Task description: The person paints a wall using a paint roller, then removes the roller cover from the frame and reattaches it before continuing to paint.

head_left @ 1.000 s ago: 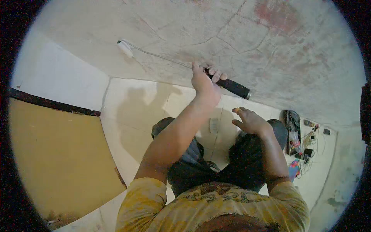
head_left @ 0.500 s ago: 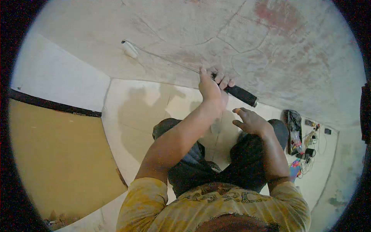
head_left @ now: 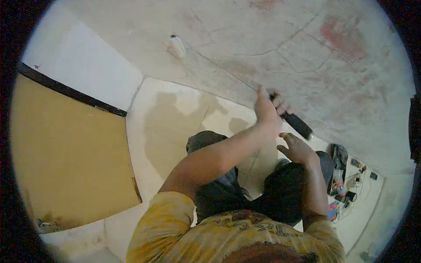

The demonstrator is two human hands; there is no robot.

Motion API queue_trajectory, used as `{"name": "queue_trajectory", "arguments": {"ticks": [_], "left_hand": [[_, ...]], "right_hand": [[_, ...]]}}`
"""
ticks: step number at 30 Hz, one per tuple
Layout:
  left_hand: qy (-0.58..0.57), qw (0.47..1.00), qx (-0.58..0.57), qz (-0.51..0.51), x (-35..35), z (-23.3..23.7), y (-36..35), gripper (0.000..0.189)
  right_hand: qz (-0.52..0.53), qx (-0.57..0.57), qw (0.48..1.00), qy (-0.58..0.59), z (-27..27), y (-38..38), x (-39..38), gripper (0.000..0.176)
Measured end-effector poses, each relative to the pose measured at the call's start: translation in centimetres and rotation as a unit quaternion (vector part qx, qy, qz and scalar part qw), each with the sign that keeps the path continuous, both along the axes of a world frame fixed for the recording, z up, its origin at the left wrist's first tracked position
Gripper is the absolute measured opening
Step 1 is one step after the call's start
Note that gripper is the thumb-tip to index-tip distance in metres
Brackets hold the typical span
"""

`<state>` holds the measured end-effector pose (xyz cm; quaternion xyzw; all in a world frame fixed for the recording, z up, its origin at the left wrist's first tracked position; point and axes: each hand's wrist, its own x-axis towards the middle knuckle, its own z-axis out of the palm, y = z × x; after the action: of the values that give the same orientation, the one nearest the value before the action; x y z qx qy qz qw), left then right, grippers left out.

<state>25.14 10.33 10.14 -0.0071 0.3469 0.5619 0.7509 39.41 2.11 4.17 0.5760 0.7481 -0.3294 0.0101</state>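
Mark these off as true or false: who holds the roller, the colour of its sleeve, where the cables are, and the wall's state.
1. The left hand grips the paint roller's black handle. True.
2. The right hand grips the handle too. False: it holds nothing and lies near the knee of the dark trousers.
3. The roller sleeve is red. False: it is white.
4. Cables and small items lie on the floor to the person's right. True.
5. The wall in front is one even colour, without marks. False: it shows crack-like lines and a reddish patch.
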Motion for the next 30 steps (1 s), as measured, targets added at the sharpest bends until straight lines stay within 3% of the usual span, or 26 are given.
{"name": "queue_trajectory", "arguments": {"ticks": [3,4,8,10,12,16,19,21,24,30], "left_hand": [[-0.079,0.992,0.064,-0.069,0.8,-2.3,-1.4,0.044],[-0.081,0.994,0.033,-0.067,0.9,-2.1,-1.0,0.045],[-0.052,0.997,0.063,-0.002,-0.5,-1.6,1.5,0.037],[-0.033,0.997,0.059,0.041,-2.7,0.2,3.3,0.043],[-0.026,0.996,0.004,0.087,-5.0,1.2,5.7,0.041],[-0.101,0.984,0.113,0.092,-8.5,-0.4,7.8,0.042],[0.024,0.995,0.018,0.095,-5.8,1.2,5.0,0.045],[0.012,0.999,0.01,0.049,-3.6,0.9,2.7,0.047],[-0.088,0.993,0.071,-0.024,-1.8,-1.1,0.9,0.034],[0.009,0.996,-0.003,0.086,-4.4,0.9,5.2,0.049]], "right_hand": [[0.018,-0.044,0.998,-0.048,-0.7,1.1,-0.6,0.051],[0.002,-0.058,0.998,-0.021,0.8,1.2,-1.1,0.051],[0.006,-0.017,1.0,-0.02,0.5,0.2,-0.6,0.046],[0.001,-0.015,1.0,-0.019,0.4,-0.3,-0.6,0.046],[-0.01,-0.033,0.999,-0.019,0.9,-0.4,-0.7,0.047],[-0.022,-0.03,0.999,-0.016,1.1,-0.8,-0.7,0.047],[-0.005,-0.009,1.0,-0.001,0.2,-0.9,-0.2,0.047],[-0.004,-0.011,1.0,0.0,0.2,-0.8,-0.5,0.047],[0.0,-0.015,1.0,-0.008,-0.1,-0.6,-0.7,0.047],[0.0,-0.025,0.999,-0.021,0.5,0.1,-0.9,0.048]]}}
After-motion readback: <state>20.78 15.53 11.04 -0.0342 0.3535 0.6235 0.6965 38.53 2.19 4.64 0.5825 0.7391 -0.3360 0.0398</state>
